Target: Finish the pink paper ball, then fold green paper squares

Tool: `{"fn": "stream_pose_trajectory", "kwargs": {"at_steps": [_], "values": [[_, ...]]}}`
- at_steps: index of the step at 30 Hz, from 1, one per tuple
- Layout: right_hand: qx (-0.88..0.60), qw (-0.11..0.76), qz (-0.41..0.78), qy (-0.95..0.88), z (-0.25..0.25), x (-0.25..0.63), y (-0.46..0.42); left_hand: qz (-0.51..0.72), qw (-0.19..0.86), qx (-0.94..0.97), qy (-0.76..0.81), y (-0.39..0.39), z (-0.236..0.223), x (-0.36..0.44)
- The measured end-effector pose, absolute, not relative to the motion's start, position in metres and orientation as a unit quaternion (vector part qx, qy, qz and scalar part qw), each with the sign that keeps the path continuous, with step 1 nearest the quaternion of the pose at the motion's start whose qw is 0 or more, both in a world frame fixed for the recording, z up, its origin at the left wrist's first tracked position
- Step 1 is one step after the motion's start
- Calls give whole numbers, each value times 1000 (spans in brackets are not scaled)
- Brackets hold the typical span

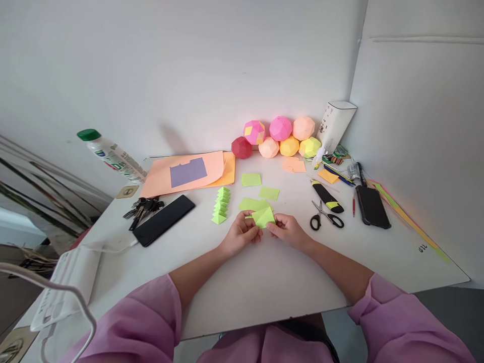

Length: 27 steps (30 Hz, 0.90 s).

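Note:
A small light-green folded paper point(263, 217) is held up between both hands over the white table. My left hand point(242, 233) pinches its left edge, and my right hand point(288, 230) pinches its lower right corner. Just behind the hands lie several flat light-green paper pieces: one sheet point(251, 179), another sheet point(268, 193), and a part-covered stack point(247, 203). To the left of my left hand stands a row of folded green paper units point(221, 205). Black-handled scissors point(325, 218) lie open to the right of my right hand.
Faceted paper balls point(280, 129) are piled along the back wall. At right are a utility knife point(327, 196), a black phone point(372, 206) and pencils point(338, 175). At left are a large dark phone point(164, 220), keys point(143, 207), a bottle point(113, 157) and orange paper sheets point(159, 176).

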State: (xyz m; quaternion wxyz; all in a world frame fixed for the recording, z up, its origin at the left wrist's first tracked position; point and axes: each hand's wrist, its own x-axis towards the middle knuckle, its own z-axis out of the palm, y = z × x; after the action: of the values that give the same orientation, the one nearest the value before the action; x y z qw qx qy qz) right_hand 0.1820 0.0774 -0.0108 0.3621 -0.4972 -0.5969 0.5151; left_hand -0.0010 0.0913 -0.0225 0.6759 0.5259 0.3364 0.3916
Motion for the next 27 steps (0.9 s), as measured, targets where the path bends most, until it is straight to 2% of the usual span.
{"fn": "stream_pose_trajectory", "kwargs": {"at_steps": [13,27], "values": [[-469,341,541,-610,-13,183,78,381,677,529,340,91,-26,-1],[-501,367,529,-578,-9,183,79,405,666,537,322,91,-27,-3]]}}
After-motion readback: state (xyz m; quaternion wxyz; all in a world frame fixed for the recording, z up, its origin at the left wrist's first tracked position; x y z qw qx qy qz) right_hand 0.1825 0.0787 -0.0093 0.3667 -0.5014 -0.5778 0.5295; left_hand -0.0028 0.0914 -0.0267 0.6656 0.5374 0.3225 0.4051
